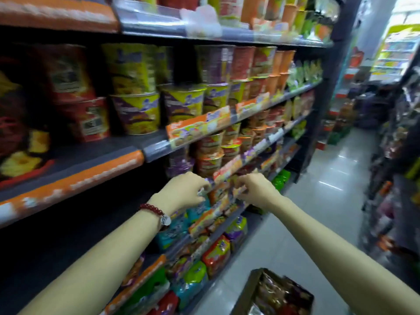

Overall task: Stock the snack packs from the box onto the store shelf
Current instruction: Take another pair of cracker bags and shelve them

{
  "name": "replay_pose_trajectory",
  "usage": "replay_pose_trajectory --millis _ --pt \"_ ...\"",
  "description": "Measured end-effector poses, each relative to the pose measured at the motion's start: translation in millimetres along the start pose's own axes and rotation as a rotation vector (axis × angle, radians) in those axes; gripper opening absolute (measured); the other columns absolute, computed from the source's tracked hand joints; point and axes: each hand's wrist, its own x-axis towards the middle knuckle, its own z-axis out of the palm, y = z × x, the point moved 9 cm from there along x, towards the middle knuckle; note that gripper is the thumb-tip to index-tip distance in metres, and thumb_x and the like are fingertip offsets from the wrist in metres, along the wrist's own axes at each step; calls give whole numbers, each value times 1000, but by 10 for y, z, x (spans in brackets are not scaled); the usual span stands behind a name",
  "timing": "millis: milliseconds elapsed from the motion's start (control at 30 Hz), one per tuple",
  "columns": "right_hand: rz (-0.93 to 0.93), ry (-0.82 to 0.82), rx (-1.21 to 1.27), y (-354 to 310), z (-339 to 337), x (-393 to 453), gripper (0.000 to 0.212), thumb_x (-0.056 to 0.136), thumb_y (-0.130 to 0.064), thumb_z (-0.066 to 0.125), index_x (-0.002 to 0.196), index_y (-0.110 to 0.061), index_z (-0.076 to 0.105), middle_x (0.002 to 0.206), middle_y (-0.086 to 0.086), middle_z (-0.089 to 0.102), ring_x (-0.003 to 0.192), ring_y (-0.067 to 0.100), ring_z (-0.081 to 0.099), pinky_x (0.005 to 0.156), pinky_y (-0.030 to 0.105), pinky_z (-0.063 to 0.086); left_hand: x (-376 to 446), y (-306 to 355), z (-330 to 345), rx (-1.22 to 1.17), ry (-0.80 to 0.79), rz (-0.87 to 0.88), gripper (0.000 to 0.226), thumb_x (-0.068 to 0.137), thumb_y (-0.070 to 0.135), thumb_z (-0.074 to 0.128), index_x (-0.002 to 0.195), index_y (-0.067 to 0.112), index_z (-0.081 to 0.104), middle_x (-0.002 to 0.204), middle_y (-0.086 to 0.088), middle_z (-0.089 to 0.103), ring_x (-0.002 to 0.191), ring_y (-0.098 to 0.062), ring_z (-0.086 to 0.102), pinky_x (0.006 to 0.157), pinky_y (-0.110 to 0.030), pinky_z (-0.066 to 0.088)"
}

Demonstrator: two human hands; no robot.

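Both my hands reach to a lower shelf (229, 226) of the store rack. My left hand (184, 189), with a red bead bracelet on its wrist, and my right hand (256, 189) pinch the two sides of an orange snack pack (221, 194) at the shelf's front edge. The view is blurred, so the pack's outline is unclear. The cardboard box (247, 292) stands on the floor at the bottom, below my right arm, with several dark brown snack packs (279, 294) in it.
Cup noodles (136, 110) fill the upper shelves at the left. Bagged noodle packs (216, 255) line the lowest shelves. The tiled aisle floor (329, 189) runs ahead on the right, with another rack (391, 178) along its right side.
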Motion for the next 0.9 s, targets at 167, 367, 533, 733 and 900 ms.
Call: replay_pose_trajectory --millis 167,367,533,733,900 --pt "223 -81 26 1358 159 -314 24 78 -12 69 101 -11 68 100 5 68 96 25 61 77 38 54 838 777 549 -63 -111 128 24 88 24 59 112 17 62 106 -2 67 98 -20 61 70 -32 51" --pt "461 -151 93 2552 513 -828 31 81 -22 73 110 -12 67 113 7 66 104 26 59 89 39 51 1582 1499 1280 -106 -255 280 27 84 23 59 110 17 63 107 -7 67 100 -25 61 76 -35 52" --pt "755 -163 182 3289 984 -1388 31 80 -19 73 110 -10 68 112 9 67 105 26 61 89 34 51 2015 1915 2044 -97 -386 430 29 84 28 60 111 21 64 106 -4 69 102 -24 62 82 -37 52" --pt "1045 -162 297 3768 1766 -2034 32 78 -25 75 107 -13 69 107 6 69 102 24 64 89 36 52 2297 2191 2993 -100 -552 529 29 86 30 60 114 21 62 105 -2 69 103 -23 61 85 -37 52" --pt "1172 -181 391 4122 2610 -2430 30 77 -28 75 104 -15 69 104 5 70 98 23 65 86 35 53 2399 2414 3892 -173 -628 524 29 88 33 60 113 19 64 108 -3 69 101 -20 63 83 -33 53"
